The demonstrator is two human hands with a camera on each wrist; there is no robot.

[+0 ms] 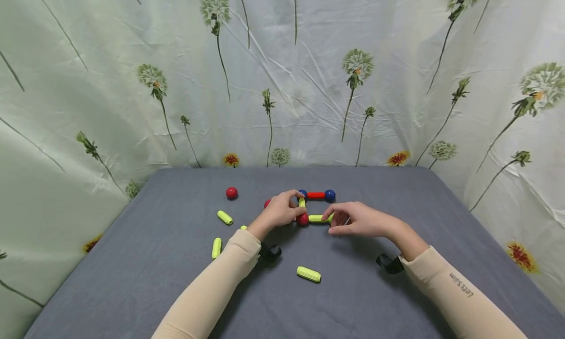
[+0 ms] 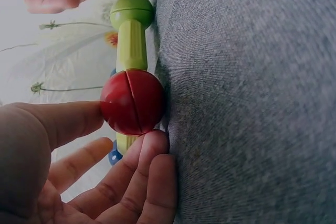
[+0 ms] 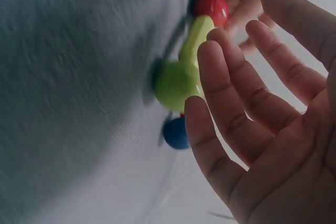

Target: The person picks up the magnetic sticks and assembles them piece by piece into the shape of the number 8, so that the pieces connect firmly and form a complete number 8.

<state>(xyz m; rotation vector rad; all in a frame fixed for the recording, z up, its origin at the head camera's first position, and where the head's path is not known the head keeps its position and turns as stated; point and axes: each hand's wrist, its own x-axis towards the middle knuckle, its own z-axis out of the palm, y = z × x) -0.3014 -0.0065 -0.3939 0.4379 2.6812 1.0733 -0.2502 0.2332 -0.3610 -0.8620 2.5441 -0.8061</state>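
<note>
My left hand (image 1: pixel 281 210) pinches a red ball (image 2: pixel 132 102) between its thumb and fingers. From that ball a yellow-green rod (image 1: pixel 316 218) runs right to a green ball (image 3: pixel 176 86). Another yellow-green rod (image 1: pixel 302 202) leads back to a blue ball (image 1: pixel 302 193), and a red rod (image 1: pixel 316 195) joins this to a second blue ball (image 1: pixel 330 195). Together they form a shape lying on the cloth, with its right side lacking a visible rod. Beside the green ball hovers my right hand (image 1: pixel 363 219), fingers loosely bent and holding nothing; it partly covers that ball in the head view.
Loose on the grey cloth (image 1: pixel 353 304) are several yellow-green rods, one (image 1: pixel 308 274) in front and others (image 1: pixel 224 217) to the left. A red ball (image 1: pixel 231 193) sits at the back left; another (image 1: pixel 267 203) is partly behind the left hand. A flowered curtain (image 1: pixel 309 84) hangs behind.
</note>
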